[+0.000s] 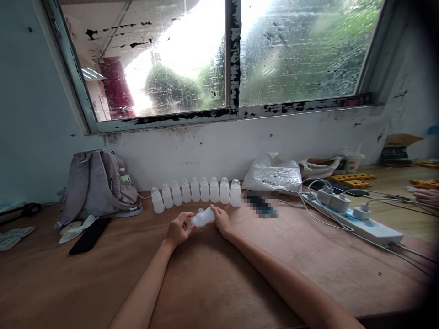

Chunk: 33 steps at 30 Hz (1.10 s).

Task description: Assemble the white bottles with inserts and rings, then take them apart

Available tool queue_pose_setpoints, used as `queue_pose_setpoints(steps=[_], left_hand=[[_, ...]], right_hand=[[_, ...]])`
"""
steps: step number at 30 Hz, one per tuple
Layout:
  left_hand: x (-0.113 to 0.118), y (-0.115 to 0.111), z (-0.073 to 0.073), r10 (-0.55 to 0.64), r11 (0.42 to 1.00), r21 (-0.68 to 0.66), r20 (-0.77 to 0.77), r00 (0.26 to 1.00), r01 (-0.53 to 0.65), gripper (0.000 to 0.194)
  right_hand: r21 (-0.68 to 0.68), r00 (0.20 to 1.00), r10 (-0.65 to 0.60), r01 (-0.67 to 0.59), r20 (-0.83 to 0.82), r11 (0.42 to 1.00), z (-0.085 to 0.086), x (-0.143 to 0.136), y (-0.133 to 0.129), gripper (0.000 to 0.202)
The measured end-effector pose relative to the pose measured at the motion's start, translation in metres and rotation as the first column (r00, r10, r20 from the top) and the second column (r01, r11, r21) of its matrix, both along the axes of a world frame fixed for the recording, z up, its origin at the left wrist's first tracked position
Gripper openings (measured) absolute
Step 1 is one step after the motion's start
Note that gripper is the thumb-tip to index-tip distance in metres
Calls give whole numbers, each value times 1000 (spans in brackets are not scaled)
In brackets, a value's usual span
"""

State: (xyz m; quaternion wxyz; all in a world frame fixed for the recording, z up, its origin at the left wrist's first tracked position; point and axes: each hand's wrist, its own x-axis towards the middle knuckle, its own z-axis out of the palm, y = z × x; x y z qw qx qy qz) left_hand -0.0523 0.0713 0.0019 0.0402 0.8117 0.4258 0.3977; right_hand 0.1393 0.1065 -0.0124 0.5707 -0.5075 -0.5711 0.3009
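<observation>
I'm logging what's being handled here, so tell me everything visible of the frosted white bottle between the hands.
The frosted white, rounded, plastic-looking bottle looks translucent and smooth, with no readable marking. It is held sideways, slightly tilted, its right end higher in the picture. The left hand grips its narrower, clearer-looking end, and the right hand grips the other. It is in front of a row of upright, frosted white bottles. Fingers hide both ends; its contents cannot be told.
</observation>
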Motion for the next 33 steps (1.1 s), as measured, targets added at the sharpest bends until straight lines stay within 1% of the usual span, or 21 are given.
queue_pose_setpoints(steps=[3, 4, 7, 9, 10, 12, 14, 16, 18, 20, 22, 23, 25, 27, 28, 29, 30, 31, 33], left_hand=[[7, -3, 2, 86, 996, 49, -201, 976, -77, 45], [9, -4, 2, 134, 991, 47, -245, 960, -126, 43], [15, -4, 1, 273, 957, -4, -329, 904, -290, 30], [16, -4, 0, 324, 933, -36, -344, 881, -358, 23], [15, -4, -1, 334, 926, -57, -337, 880, -373, 21], [14, -4, -1, 336, 918, -106, -310, 890, -383, 21], [12, -3, -1, 318, 915, -159, -277, 907, -370, 20], [11, -1, -1, 279, 923, -198, -248, 928, -330, 18], [11, 2, -1, 225, 930, -246, -207, 952, -273, 15], [9, 5, -1, 160, 932, -302, -151, 976, -199, 12], [7, 7, 1, 73, 924, -370, -85, 994, -99, 10], [5, 9, 1, 23, 911, -409, -51, 998, -42, 10], [0, 10, 3, -73, 869, -490, 21, 997, 74, 12], [-6, 11, 4, -133, 825, -543, 83, 988, 157, 23], [-9, 11, 4, -142, 808, -558, 123, 982, 187, 31], [-13, 11, 3, -135, 792, -569, 191, 972, 222, 39], [-17, 12, 3, -109, 771, -578, 293, 950, 267, 46], [-21, 13, 2, -69, 750, -580, 409, 910, 317, 50], [-27, 15, 0, 21, 715, -567, 602, 799, 408, 49]], right_hand=[[12, 995, -61, 60, 73, 998, 3, 1, 0, 45], [19, 993, -70, 68, 95, 998, 4, 1, -1, 46], [61, 985, -76, 67, 156, 996, 6, -3, -8, 42], [119, 976, -62, 38, 211, 992, 7, -6, -16, 35], [160, 965, -55, 13, 257, 987, 8, -7, -20, 32], [249, 925, -62, -37, 376, 968, 10, -8, -27, 28], [308, 880, -89, -67, 466, 949, 12, -9, -32, 27], [325, 864, -110, -65, 492, 943, 14, -8, -34, 29], [325, 866, -119, -53, 486, 944, 17, -7, -34, 30], [314, 883, -119, -33, 454, 949, 19, -7, -34, 31], [296, 913, -83, -43, 400, 954, 21, -7, -35, 29], [290, 926, -49, -67, 375, 955, 22, -8, -37, 27], [288, 939, 32, -138, 343, 948, 25, -9, -39, 25], [288, 945, 90, -185, 314, 939, 27, -11, -41, 28], [283, 952, 100, -186, 290, 941, 27, -12, -41, 29], [274, 960, 98, -171, 262, 946, 27, -13, -40, 30], [258, 969, 87, -147, 230, 955, 26, -13, -39, 30], [238, 977, 70, -118, 200, 964, 24, -13, -36, 31], [188, 988, 32, -60, 150, 980, 20, -11, -30, 31]])
